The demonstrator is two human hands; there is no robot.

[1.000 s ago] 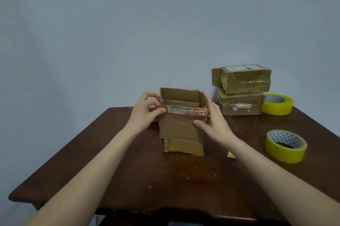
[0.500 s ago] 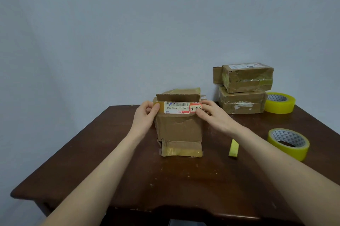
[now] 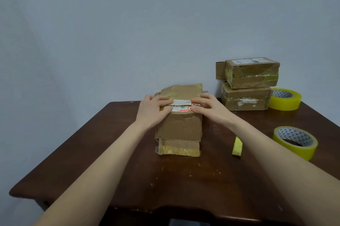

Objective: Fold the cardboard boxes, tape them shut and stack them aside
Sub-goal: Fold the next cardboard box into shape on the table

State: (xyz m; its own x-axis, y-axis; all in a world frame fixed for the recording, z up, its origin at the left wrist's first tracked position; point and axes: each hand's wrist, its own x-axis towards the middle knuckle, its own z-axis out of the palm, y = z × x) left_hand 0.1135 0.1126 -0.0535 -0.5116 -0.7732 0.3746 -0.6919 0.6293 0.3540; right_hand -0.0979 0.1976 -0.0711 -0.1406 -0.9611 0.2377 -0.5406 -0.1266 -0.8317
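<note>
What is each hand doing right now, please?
Left hand: open, fingers flat, pressing down on top of the brown cardboard box.
Right hand: open, pressing on the same box top.

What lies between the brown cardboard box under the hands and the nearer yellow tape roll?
One short yellow tape strip on the dark wooden table; head view.

I read this as a home packing corner: a scuffed dark brown wooden counter (image 3: pixel 184 179) against a bare pale grey wall (image 3: pixel 128 23), a stack of taped brown cardboard boxes (image 3: pixel 244 99), a yellow roll of packing tape (image 3: pixel 301 150), a second yellow roll (image 3: pixel 284 102)
</note>
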